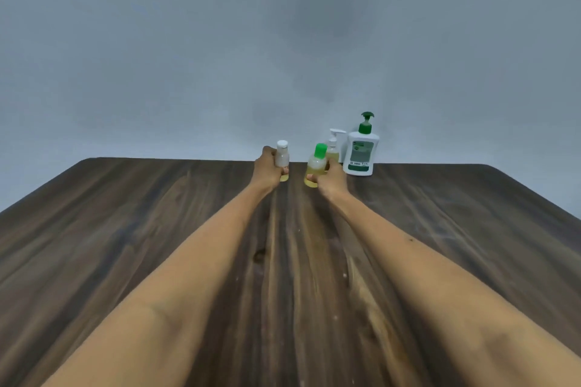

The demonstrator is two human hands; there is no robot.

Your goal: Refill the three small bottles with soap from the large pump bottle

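Both arms stretch out to the far edge of the wooden table (157, 245). My left hand (267, 171) is wrapped around a small clear bottle with a white cap (282, 155), with yellowish liquid at its bottom. My right hand (333, 177) grips a small bottle with a green cap (317, 165) holding yellow soap; it tilts slightly left. Behind my right hand stands a small pump bottle with a white pump (334, 144), partly hidden. The large white pump bottle with a green pump (361, 151) stands upright just to the right.
A plain grey wall (220, 41) rises right behind the table's far edge. The bottles all stand close to that far edge, right of centre.
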